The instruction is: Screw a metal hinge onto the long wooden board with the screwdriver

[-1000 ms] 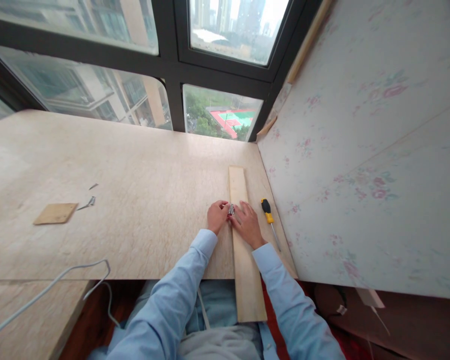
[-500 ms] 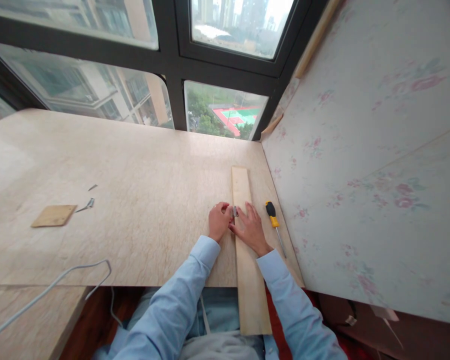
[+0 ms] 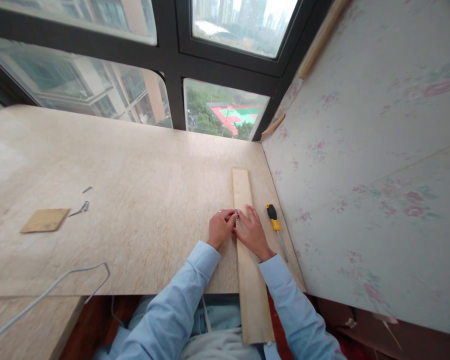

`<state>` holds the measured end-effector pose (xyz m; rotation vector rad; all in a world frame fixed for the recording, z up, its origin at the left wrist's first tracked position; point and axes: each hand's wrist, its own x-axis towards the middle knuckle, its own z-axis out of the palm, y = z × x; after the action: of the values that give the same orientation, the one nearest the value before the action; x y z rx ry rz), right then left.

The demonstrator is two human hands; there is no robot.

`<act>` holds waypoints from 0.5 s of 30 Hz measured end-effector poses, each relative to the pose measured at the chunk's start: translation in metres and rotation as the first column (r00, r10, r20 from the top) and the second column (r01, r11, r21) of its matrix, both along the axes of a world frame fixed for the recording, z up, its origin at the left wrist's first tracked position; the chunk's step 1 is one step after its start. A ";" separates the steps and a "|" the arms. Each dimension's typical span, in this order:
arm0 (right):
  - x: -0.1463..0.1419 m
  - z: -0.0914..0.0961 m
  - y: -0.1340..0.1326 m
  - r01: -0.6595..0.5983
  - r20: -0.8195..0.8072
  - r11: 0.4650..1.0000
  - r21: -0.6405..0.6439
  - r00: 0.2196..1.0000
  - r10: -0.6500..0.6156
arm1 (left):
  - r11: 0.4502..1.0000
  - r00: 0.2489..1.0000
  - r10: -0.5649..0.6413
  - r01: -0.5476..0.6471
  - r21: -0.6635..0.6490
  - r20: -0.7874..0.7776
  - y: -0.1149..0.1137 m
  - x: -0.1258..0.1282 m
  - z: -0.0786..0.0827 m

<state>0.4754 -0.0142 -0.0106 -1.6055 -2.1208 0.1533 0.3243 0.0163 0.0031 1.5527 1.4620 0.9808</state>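
A long narrow wooden slat (image 3: 243,190) lies on the beige table (image 3: 135,200) and juts out over its near edge. A small metal hinge (image 3: 236,215) sits at the slat's left edge. My left hand (image 3: 219,229) pinches that hinge with curled fingers. My right hand (image 3: 252,232) lies flat on the slat with fingers spread, its fingertips touching the hinge. A yellow-and-black screwdriver (image 3: 275,222) rests on the table just right of my right hand.
A small square wood piece (image 3: 45,220) and small metal bits (image 3: 81,207) lie at the far left. A white wire hanger (image 3: 52,292) hangs over the near left edge. A floral-papered panel (image 3: 367,165) walls the right side; windows stand behind the table.
Both hands have stayed on the hinge and slat. The view has shifted slightly, so everything sits a little lower and farther right in the picture.
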 end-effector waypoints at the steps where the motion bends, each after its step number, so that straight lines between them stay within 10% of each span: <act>1: 0.000 0.000 0.000 0.002 0.005 1.000 -0.001 1.000 -0.002 | 1.000 1.000 0.003 -0.003 0.001 -0.008 0.000 0.000 0.001; 15: -0.001 0.003 0.000 0.004 0.029 1.000 -0.009 1.000 -0.004 | 0.999 0.999 0.035 -0.033 0.035 -0.040 -0.003 0.002 0.002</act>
<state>0.4747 -0.0140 -0.0080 -1.6262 -2.1410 0.1392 0.3262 0.0135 0.0052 1.5850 1.5111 1.0040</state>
